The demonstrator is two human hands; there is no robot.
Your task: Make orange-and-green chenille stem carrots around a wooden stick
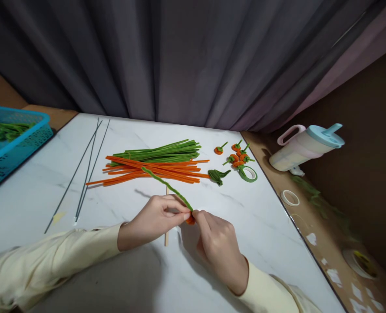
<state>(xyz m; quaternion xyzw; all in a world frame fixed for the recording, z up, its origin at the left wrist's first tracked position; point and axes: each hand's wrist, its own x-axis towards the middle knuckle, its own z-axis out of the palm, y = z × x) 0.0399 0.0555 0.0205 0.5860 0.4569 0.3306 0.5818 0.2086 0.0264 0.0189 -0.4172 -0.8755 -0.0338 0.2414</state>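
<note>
A single fuzzy green stem [176, 194] slants from a two-handed pinch toward the tabletop's far-left corner, its free tip over the orange stems, its near end meeting a small orange piece [190, 221]. The left hand [152, 219] lies nearer the stem's length, thumb and forefinger closed on the orange piece; the right hand [220, 243] clamps the stem's near end in its fingertips, though the exact contact is partly hidden. Beneath the left hand, one wooden stick [166, 238] points toward the far edge.

Beyond lie one bundle of orange stems [127, 177] and one of green stems [169, 152], too tightly packed to count. Right of them rests one green leafy piece [216, 175]. Near the right edge, one orange-and-green piece [218, 150] sits apart from a heap [235, 148] of about five more, with one roll of green tape [248, 174] just beside. Three thin rods [63, 194] lie toward the left edge, near one blue basket [33, 141]. Past the right edge: one cup [293, 152] and one white ring [290, 198].
</note>
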